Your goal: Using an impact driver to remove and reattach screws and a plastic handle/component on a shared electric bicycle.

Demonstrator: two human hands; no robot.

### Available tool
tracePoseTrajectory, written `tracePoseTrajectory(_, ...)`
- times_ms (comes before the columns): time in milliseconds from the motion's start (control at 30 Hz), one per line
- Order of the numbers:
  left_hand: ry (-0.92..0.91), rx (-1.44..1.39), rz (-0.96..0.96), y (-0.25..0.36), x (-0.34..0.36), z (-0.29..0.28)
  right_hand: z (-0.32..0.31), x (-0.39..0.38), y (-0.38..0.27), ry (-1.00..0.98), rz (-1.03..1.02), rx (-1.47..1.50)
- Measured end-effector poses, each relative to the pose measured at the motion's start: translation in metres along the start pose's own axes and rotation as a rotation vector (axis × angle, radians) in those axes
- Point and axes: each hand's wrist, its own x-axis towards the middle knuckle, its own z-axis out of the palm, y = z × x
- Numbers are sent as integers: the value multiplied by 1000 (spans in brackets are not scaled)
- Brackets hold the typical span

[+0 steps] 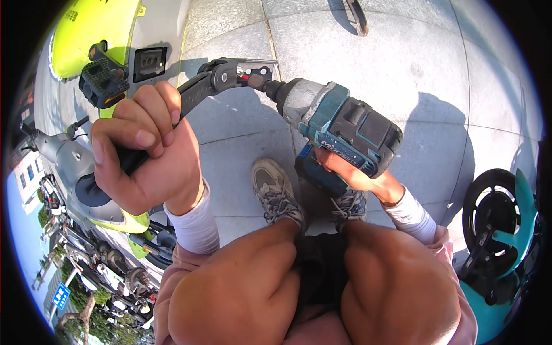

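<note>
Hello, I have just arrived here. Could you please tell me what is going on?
A person on paved ground grips a black hinged bar in the left hand and a teal-and-black power driver in the right hand. The driver's nose is at the bar's far end; whether it is turning a fastener cannot be told. A yellow-green vehicle stands at the left and a teal vehicle at the right.
</note>
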Motion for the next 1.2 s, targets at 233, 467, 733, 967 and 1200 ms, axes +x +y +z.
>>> tracePoseTrajectory(233,-130,2,60,-16,-3,-7,-3,5,-6,63,-42,-134)
tracePoseTrajectory(467,-169,153,148,-33,-16,-3,11,24,-9,64,46,3)
tracePoseTrajectory(733,-365,347,306,-61,-18,2,33,56,-1,-1,362,698)
tracePoseTrajectory(967,-434,552,400,-69,6,-7,61,105,-3,-138,371,1261)
tracePoseTrajectory(1200,-610,898,366,-62,29,-51,110,160,3,-190,239,1351)
